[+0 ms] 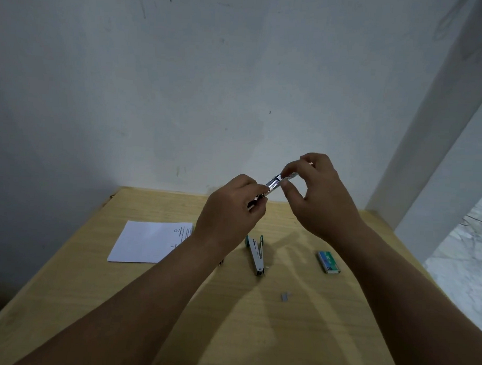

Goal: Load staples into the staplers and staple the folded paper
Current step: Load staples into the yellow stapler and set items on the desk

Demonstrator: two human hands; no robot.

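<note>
Above the table, my left hand (232, 209) grips a small metal stapler (271, 185), its shiny open channel pointing up and right. My right hand (320, 190) pinches a strip of staples (289, 176) at the channel's far end, touching the stapler. A second stapler (256, 254), white with green ends, lies open on the wooden table (283, 334) below my hands. The folded white paper (150, 242) lies flat at the left, partly under my left forearm. A green staple box (327, 261) rests at the right.
A few loose staples (285, 296) lie on the table in front of the second stapler. A small dark item (221, 262) peeks out beside my left forearm. A white wall stands directly behind the table, with a white post at the right.
</note>
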